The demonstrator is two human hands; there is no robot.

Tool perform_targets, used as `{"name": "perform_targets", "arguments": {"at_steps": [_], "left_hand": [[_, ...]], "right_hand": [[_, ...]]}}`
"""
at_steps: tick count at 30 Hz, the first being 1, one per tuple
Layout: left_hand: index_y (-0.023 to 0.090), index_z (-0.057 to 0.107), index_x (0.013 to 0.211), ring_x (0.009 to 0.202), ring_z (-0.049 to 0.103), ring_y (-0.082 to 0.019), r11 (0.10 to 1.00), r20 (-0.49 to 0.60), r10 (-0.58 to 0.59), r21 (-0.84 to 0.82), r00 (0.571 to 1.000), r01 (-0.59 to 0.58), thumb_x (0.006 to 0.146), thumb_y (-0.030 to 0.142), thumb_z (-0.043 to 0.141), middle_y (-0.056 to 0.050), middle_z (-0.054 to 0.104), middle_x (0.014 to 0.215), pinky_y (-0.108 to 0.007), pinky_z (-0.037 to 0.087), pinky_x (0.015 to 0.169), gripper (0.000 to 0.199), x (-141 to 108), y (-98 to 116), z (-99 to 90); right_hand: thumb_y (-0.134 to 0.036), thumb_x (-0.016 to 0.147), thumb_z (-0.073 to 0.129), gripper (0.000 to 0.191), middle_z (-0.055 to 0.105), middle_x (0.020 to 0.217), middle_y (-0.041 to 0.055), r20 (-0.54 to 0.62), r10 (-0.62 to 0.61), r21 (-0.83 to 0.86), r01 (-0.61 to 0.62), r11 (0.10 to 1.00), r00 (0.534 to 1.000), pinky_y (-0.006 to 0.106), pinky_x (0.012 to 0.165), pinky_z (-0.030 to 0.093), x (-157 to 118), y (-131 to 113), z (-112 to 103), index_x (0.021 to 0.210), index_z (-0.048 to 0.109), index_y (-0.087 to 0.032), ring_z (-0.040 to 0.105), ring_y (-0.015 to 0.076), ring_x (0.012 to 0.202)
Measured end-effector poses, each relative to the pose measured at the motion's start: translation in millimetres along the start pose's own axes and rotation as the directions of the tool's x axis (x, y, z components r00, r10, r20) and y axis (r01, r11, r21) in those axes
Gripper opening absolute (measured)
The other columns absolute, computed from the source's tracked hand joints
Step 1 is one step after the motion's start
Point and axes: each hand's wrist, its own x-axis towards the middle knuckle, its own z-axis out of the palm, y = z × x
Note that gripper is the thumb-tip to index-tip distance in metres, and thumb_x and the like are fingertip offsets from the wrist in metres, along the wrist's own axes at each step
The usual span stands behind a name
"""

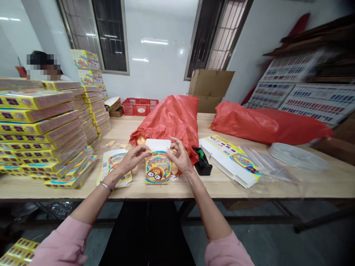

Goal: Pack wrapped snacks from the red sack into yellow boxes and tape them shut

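Note:
A small yellow and blue cardboard box (158, 170) with a cartoon face in glasses stands upright near the table's front edge. Its white top flap (158, 144) is raised. My left hand (136, 157) has its fingertips together at the box's upper left corner. At the upper right corner, my right hand (179, 156) grips the box with the thumb on the front and the fingers towards the back. Flattened boxes of the same print (111, 166) lie under my left wrist. Behind the box, a red plastic sack (174, 118) spills orange-yellow pieces in clear wrapping.
Tall stacks of yellow boxes (36, 129) fill the table's left side, with a person (46, 64) beyond. To the right are a black tape dispenser (203, 162), flat printed cartons (233, 159), clear plastic bags (269, 166) and another red sack (266, 122). A red basket (138, 107) stands behind.

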Motion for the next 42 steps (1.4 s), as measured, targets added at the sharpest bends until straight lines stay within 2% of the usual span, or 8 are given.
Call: {"name": "perform_targets", "arguments": {"at_steps": [3,10,17,24,28,34,38,42], "left_hand": [[0.019,0.066,0.091,0.088,0.063,-0.019,0.998,-0.012,0.032,0.063,0.999,-0.031,0.087,0.043,0.06,-0.005,0.067,0.093,-0.029,0.053,0.077,0.025,-0.7,2.0,-2.4],[0.026,0.041,0.135,0.073,0.064,-0.014,0.969,0.023,-0.082,-0.23,0.996,0.085,0.086,0.042,0.063,-0.003,0.065,0.094,-0.023,0.053,0.062,0.056,-2.6,5.1,5.3],[0.022,0.053,0.121,0.066,0.058,-0.014,0.969,0.012,-0.073,-0.237,0.997,0.074,0.086,0.047,0.062,-0.001,0.06,0.082,-0.021,0.049,0.051,0.044,-2.5,11.8,7.4],[0.021,0.052,0.116,0.064,0.054,-0.011,0.961,0.033,-0.098,-0.257,0.995,0.103,0.087,0.05,0.061,0.002,0.055,0.082,-0.019,0.047,0.048,0.042,-2.5,25.2,10.5],[0.021,0.053,0.118,0.065,0.054,-0.011,0.966,0.004,-0.102,-0.237,0.995,0.1,0.087,0.05,0.061,0.001,0.056,0.082,-0.018,0.046,0.047,0.043,-0.4,23.9,7.9],[0.019,0.064,0.112,0.075,0.059,-0.013,0.974,0.038,-0.11,-0.197,0.993,0.116,0.088,0.054,0.056,-0.006,0.062,0.107,-0.019,0.05,0.052,0.043,0.6,26.2,2.8],[0.016,0.067,0.096,0.072,0.059,-0.013,0.97,0.045,-0.156,-0.184,0.987,0.161,0.085,0.056,0.06,-0.005,0.065,0.095,-0.02,0.053,0.053,0.042,2.4,35.0,4.6],[0.016,0.066,0.106,0.074,0.062,-0.015,0.969,0.077,-0.17,-0.167,0.982,0.181,0.083,0.053,0.064,-0.005,0.065,0.094,-0.021,0.055,0.054,0.043,6.4,34.5,4.5]], "right_hand": [[-0.035,0.083,0.066,0.051,0.061,0.101,0.0022,0.032,0.017,-0.047,-0.015,0.999,0.999,0.028,0.077,0.054,0.5,-9.3,-4.6,0.13,0.05,-0.026,0.062,0.0162,0.088],[-0.038,0.082,0.066,0.033,0.062,0.112,0.0043,0.045,0.059,0.0,-0.059,0.998,0.997,0.031,0.084,0.054,0.4,-12.4,-3.4,0.11,0.057,-0.024,0.061,0.021,0.105],[-0.044,0.085,0.06,0.041,0.065,0.098,0.0023,0.053,0.175,0.293,-0.183,0.938,0.983,0.029,0.082,0.052,-3.6,-15.8,-1.7,0.121,0.052,-0.025,0.064,0.0173,0.091],[-0.028,0.066,0.076,0.027,0.059,0.071,-0.0057,0.012,0.341,0.51,-0.3,0.806,0.94,0.02,0.063,0.045,6.8,-24.1,5.8,0.085,0.058,-0.021,0.055,0.01,0.064],[-0.031,0.07,0.075,0.027,0.066,0.081,-0.0028,-0.051,0.245,0.387,-0.207,0.899,0.968,0.022,0.07,0.047,9.0,-20.4,6.3,0.094,0.066,-0.022,0.06,0.0123,0.074],[-0.049,0.088,0.059,0.031,0.071,0.095,0.0025,-0.042,0.137,0.178,-0.127,0.976,0.99,0.028,0.079,0.051,0.7,-19.2,1.8,0.096,0.072,-0.021,0.064,0.0185,0.089],[-0.049,0.088,0.06,0.032,0.072,0.096,0.0045,-0.033,0.134,0.106,-0.13,0.986,0.99,0.031,0.083,0.053,-0.7,-24.9,5.2,0.091,0.072,-0.02,0.066,0.0209,0.092],[-0.047,0.084,0.065,0.03,0.073,0.099,0.0053,-0.058,0.145,0.122,-0.137,0.983,0.988,0.03,0.08,0.055,1.4,-26.8,9.4,0.096,0.07,-0.02,0.068,0.0208,0.091]]}}
